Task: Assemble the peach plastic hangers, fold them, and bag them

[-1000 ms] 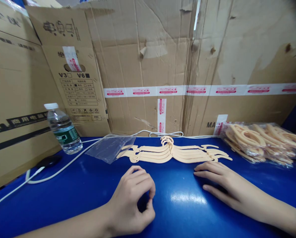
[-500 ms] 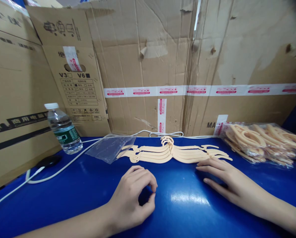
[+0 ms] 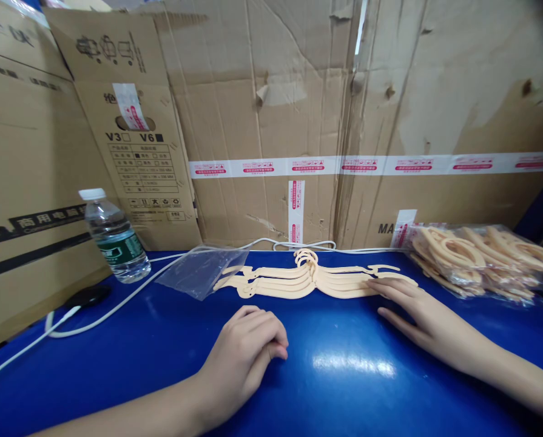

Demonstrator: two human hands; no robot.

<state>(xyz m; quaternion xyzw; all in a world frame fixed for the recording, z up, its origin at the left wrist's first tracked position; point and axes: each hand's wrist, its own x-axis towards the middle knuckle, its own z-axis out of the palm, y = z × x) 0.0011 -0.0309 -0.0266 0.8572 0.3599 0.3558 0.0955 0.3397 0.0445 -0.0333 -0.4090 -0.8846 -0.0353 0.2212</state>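
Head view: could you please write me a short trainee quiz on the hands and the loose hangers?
1. True or false: the right hand lies flat, its fingers on the right end of the hangers.
2. What overlaps the hangers' left end? A) clear bag B) scissors C) tape roll
3. Fill in: the left hand rests curled, holding nothing, on the blue ___.

Key: 1 true; 2 A; 3 table.
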